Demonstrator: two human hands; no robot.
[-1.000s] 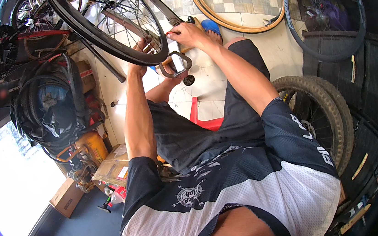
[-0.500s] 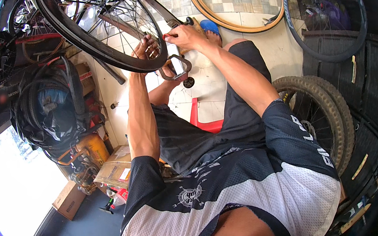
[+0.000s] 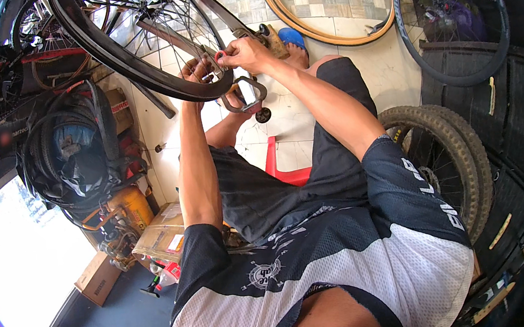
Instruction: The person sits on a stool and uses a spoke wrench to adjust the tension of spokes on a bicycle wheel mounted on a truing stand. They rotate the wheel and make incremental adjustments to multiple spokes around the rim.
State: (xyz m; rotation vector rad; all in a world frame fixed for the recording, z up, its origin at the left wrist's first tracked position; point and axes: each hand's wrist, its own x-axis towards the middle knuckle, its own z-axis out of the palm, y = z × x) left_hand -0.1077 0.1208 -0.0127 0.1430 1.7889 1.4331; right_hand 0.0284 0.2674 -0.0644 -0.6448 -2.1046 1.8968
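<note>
Wheel [image 3: 165, 89] with a black rim is standing at eleven o'clock in the head view, seemingly sitting in a metal stand [image 3: 218, 8], and its lower edge is crossing in front of the left hand [image 3: 196, 70]. Up at twelve o'clock, the right hand [image 3: 247, 56] is pinching a small red tool [image 3: 220, 55] between thumb and finger, right by the rim and the spokes [image 3: 182, 26].

Slipping is looking like the likeliest trouble: if the tool is seating only partly, it could be chewing up whatever small part it is turning, or jumping loose and sending knuckles into the spokes. A turning wheel could be trapping the left fingers, and a careless swing could be knocking the right wrist on the curved metal bracket [image 3: 259, 90], toward five o'clock from the tool.

The left forearm [image 3: 198, 164] is pointing almost straight to twelve; the right forearm [image 3: 325, 96] is slanting toward ten or eleven. The left fingers are curling near the spokes, slightly apart; whether they are gripping anything, I cannot tell, because the rim is hiding part of that hand.
</note>
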